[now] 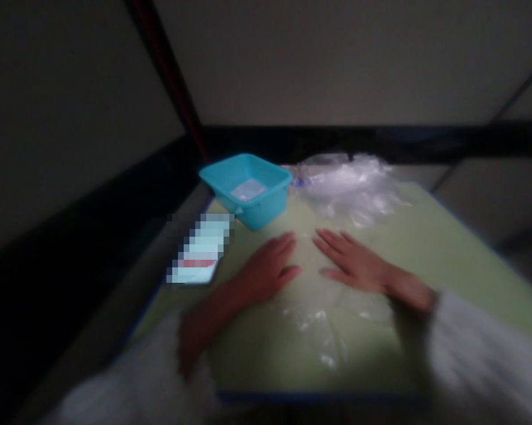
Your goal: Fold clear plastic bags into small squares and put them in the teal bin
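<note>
Your white sleeves (478, 342) come nearest. Your left hand (266, 268) and right hand (357, 262) lie palm-down, unclenched, fingers extended, over a clear bag (321, 333) on the table (452, 254). Beyond are a turquoise tub (266, 206) and heaped plastic (358, 186); a phone (202, 251) lies left.

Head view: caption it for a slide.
Left hand and right hand, both open, over clear plastic on a green table, turquoise basin beyond.

Green table (460, 254): turquoise tub (270, 208), phone (206, 245), plastic heap (357, 189), flat clear plastic (323, 333).
</note>
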A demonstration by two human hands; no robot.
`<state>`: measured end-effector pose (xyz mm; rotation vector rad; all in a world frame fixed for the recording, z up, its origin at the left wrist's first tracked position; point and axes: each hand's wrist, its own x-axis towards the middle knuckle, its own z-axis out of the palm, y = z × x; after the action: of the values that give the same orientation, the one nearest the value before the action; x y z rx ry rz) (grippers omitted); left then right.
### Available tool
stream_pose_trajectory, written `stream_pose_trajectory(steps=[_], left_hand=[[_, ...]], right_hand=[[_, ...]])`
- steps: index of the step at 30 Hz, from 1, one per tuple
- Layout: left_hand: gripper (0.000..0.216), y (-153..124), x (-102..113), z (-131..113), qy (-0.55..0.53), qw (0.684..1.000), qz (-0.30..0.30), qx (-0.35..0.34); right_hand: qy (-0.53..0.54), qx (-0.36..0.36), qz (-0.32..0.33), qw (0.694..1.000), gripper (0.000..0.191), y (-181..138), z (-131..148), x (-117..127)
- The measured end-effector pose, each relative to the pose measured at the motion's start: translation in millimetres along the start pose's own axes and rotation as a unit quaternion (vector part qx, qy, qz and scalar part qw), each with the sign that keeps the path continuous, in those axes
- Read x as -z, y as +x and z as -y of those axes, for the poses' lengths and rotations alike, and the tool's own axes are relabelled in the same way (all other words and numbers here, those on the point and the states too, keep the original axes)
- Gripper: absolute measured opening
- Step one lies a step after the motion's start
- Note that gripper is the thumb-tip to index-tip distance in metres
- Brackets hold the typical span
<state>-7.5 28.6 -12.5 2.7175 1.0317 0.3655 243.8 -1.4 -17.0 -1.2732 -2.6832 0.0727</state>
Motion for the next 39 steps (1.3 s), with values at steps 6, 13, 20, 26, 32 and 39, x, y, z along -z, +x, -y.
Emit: stream_pose_trajectory(steps=[6, 13, 20, 26, 32, 39], left_hand=[[0.054, -0.8, 2.7, -2.7, 0.006, 1.000, 0.004, -0.001], [0.053, -0.9, 4.0, -4.3, 0.006, 1.000, 0.006, 0.014], [0.051, -0.3, 2.2, -4.5, 0.016, 1.000, -0.011, 0.011], [0.056, -0.7, 1.9, -2.9, 0.007, 1.000, -0.012, 0.013], [0.063, -3.6, -2.6, 0.2, 0.010, 1.000, 0.018, 0.001], [0.064, -3.0, -1.5, -0.9, 0.020, 1.000, 0.020, -0.012]], right_hand=[[0.049, -0.030, -0.029, 0.998, 0.063, -4.4, -11.2, 8.9], [0.034, -0.183, -0.094, 0.978, 0.054, -20.8, -55.6, 18.3], [-0.008, -0.239, -0.120, 0.963, 0.047, -23.5, -72.9, 17.1], [-0.058, -0.142, -0.176, 0.972, 0.038, -15.5, -36.0, 31.6], [0.040, -0.029, -0.057, 0.997, 0.060, -7.2, 9.7, 18.5], [0.046, -0.002, -0.007, 0.999, 0.068, -9.9, -4.7, 6.6]])
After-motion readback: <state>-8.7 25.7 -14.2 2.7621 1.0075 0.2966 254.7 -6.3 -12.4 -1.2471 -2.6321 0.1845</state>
